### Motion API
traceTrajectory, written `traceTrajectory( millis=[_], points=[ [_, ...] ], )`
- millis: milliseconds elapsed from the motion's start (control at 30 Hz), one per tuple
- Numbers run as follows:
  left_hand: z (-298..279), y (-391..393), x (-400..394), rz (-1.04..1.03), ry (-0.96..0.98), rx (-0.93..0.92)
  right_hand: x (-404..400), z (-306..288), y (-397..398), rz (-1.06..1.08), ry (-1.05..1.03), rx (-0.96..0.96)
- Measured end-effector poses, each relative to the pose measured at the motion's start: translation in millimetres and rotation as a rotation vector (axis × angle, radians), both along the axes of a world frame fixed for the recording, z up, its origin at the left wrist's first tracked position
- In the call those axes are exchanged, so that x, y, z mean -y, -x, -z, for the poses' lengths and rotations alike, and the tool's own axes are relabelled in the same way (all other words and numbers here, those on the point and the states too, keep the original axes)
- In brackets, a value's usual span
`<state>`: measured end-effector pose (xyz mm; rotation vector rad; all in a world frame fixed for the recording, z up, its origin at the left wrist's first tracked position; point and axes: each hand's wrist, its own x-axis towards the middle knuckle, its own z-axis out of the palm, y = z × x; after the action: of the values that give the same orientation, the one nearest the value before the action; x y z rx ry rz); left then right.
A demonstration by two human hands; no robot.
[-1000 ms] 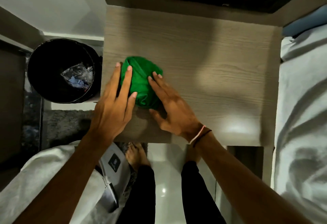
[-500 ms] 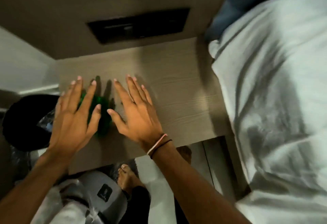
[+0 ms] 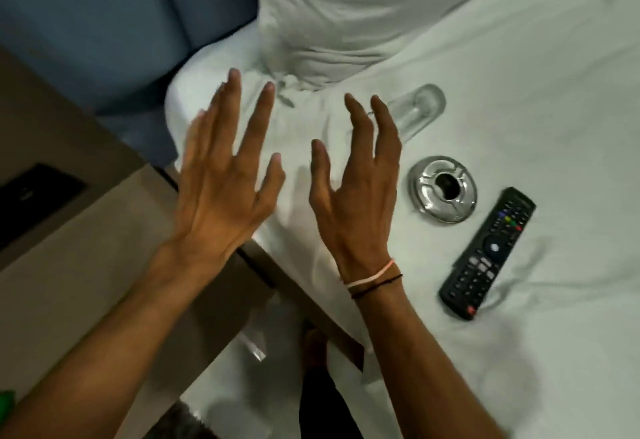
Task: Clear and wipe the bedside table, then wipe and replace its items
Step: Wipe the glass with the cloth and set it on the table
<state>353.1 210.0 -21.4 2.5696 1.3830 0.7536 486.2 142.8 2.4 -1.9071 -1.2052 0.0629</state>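
Since the earlier frames, my view has swung from the tabletop to the bed, and both hands have left the green cloth (image 3: pixel 7 402), of which only a sliver now shows at the lower left edge of the view. My left hand (image 3: pixel 221 192) and right hand (image 3: pixel 353 196) are both raised above the bed's near corner, fingers spread wide, holding nothing.

Task status, as I judge it:
1. Clearing: done. The visible part of the bedside table (image 3: pixel 79 258) carries no items.
2. Wiping the table: probably done, since the cloth has been set down; the surface condition cannot be verified from this view.
3. Wiping and replacing the items: not yet done. All three items lie on the white sheet (image 3: pixel 519 127).

Item positions:
- Drinking glass (image 3: pixel 420 109): on its side, just beyond my right fingertips, partly hidden by them.
- Metal ashtray (image 3: pixel 443 189): upright, near my right hand, between the glass and the remote.
- Remote control (image 3: pixel 488 253): face up, farthest to the right, apart from the ashtray.

Containers: the glass appears empty. The ashtray shows a dark centre; whether that is residue or a reflection I cannot tell.

The cloth must be retrieved before the items are wiped.
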Motion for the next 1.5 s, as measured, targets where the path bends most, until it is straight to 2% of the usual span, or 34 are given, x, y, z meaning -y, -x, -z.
traceTrajectory(
  millis=[133, 233, 333, 400, 467, 533, 600, 700, 767, 867, 967, 1033, 1233, 1300, 1400, 1500],
  points=[
    [-5, -92, -10, 0.161, 0.284, 0.063, -5, -6, -53, 0.204, -0.079, -0.11],
    [6, -151, -12, 0.201, 0.513, 0.142, -8, -7, -81, 0.312, -0.16, -0.141],
    [19, -179, -20, 0.205, 0.495, 0.128, -9, -5, -103, 0.343, -0.211, -0.141],
    [24, -177, -31, 0.219, 0.473, 0.129, -12, -2, -118, 0.278, -0.186, -0.173],
    [20, -163, -42, 0.244, 0.576, 0.207, -13, -1, -127, 0.152, -0.101, -0.253],
    [9, -137, -52, 0.216, 0.706, 0.296, -18, -1, -124, -0.051, -0.015, -0.312],
    [-7, -104, -60, 0.215, 0.805, 0.283, -24, -1, -113, -0.201, 0.067, -0.277],
    [-28, -41, -65, 0.214, 0.869, 0.217, -35, 3, -75, -0.338, 0.175, -0.256],
    [-37, -3, -65, 0.19, 0.889, 0.24, -39, 6, -47, -0.408, 0.2, -0.35],
    [-44, 63, -56, 0.093, 0.869, 0.287, -43, 16, 11, -0.531, 0.248, -0.562],
    [-42, 115, -35, 0.001, 0.847, 0.333, -40, 29, 74, -0.631, 0.316, -0.619],
    [-39, 151, -16, -0.088, 0.785, 0.363, -35, 37, 121, -0.683, 0.385, -0.74],
    [-6, 286, 46, -0.418, 0.649, 0.357, -1, 69, 236, -0.677, 0.727, -1.151],
    [18, 334, 75, -0.558, 0.617, 0.265, 7, 80, 267, -0.658, 0.828, -1.335],
    [56, 397, 129, -0.769, 0.654, -0.004, 18, 101, 308, -0.631, 0.89, -1.563],
    [95, 422, 180, -0.788, 0.784, -0.237, 33, 124, 335, -0.615, 0.891, -1.663]
  ],
)
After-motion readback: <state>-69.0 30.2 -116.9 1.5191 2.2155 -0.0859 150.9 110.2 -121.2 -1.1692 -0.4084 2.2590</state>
